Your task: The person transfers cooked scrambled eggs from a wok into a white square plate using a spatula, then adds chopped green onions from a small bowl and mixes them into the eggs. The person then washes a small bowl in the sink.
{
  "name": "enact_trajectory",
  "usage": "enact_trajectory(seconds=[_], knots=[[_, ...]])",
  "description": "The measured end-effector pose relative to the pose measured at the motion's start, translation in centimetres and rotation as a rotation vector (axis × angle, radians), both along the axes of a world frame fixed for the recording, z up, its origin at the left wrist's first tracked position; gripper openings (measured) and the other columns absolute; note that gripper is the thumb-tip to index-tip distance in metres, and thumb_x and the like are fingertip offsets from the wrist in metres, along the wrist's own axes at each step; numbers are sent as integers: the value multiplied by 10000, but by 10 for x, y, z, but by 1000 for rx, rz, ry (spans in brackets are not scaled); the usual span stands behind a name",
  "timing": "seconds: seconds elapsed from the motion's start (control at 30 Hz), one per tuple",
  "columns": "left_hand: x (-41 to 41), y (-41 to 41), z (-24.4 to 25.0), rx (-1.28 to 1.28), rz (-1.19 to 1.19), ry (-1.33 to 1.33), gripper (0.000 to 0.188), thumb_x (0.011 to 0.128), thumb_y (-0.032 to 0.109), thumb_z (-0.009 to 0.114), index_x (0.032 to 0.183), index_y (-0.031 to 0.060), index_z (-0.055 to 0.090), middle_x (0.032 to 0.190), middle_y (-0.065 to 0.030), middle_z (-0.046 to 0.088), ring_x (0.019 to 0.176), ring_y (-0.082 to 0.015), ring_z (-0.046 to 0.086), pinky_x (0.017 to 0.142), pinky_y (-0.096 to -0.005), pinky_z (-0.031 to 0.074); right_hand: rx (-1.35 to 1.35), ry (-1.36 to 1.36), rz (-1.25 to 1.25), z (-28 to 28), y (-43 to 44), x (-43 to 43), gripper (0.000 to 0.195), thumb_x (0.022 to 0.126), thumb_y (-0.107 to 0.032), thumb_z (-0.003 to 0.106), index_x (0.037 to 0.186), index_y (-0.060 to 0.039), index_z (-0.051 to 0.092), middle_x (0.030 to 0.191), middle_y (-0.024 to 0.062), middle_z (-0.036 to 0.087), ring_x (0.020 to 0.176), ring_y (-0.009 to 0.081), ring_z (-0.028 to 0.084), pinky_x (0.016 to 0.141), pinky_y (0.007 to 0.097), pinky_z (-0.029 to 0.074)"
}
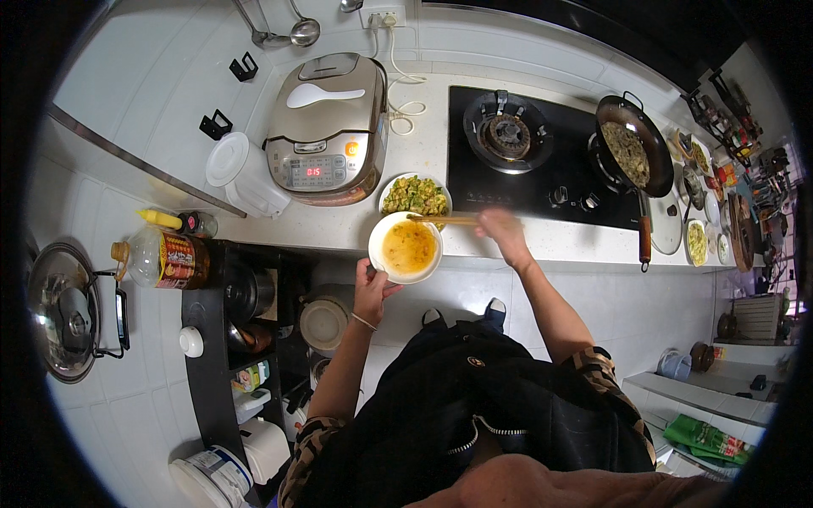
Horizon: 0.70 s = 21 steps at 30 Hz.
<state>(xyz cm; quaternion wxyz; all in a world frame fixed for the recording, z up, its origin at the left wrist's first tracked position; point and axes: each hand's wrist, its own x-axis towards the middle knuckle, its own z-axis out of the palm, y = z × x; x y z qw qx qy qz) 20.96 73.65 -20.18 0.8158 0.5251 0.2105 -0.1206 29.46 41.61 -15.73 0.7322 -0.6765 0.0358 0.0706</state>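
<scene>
My left hand (373, 293) grips the lower left rim of a white bowl (406, 247), which is tilted and has orange-yellow liquid or sauce residue inside. My right hand (503, 233), blurred, holds a pair of wooden chopsticks (448, 220) whose tips reach the bowl's upper rim. Just behind the bowl, partly covered by it, a white plate of chopped green and brown food (416, 195) rests on the counter. To the right, a wok (635, 146) with cooked food in it sits on the right burner of the black gas hob (533, 184).
A rice cooker (327, 133) with a white rice paddle (324, 95) on its lid stands at the back left, beside a white lidded pitcher (244, 171). The wok's wooden handle (645, 235) juts over the counter edge. Several filled dishes (697, 241) stand far right.
</scene>
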Motion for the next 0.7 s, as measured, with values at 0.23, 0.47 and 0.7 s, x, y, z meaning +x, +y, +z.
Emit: enact_trajectory(seconds=[0.23, 0.47, 0.7], knots=[[0, 2, -1, 8, 7, -1, 300, 980, 44, 489, 1257, 104, 393, 1202, -138, 594, 998, -240, 684, 784, -383, 626, 83, -5, -104, -4, 3, 6, 266, 971, -211, 673, 1080, 30, 649, 950, 106, 697, 830, 166, 692, 783, 277, 580], [0, 2, 1, 12, 31, 8, 307, 971, 33, 487, 1258, 97, 395, 1193, -136, 600, 986, -241, 687, 784, -389, 625, 103, 56, -33, 2, 7, -10, 274, 973, -219, 671, 1087, 29, 640, 974, 119, 690, 818, 172, 689, 775, 287, 584], [-1, 2, -1, -4, 21, -15, 313, 973, 34, 490, 1266, 94, 398, 1193, -143, 599, 987, -235, 688, 756, -365, 630, 128, -21, -148, -4, 2, -7, 264, 981, -210, 658, 1095, 26, 638, 985, 109, 687, 802, 168, 683, 769, 293, 586]])
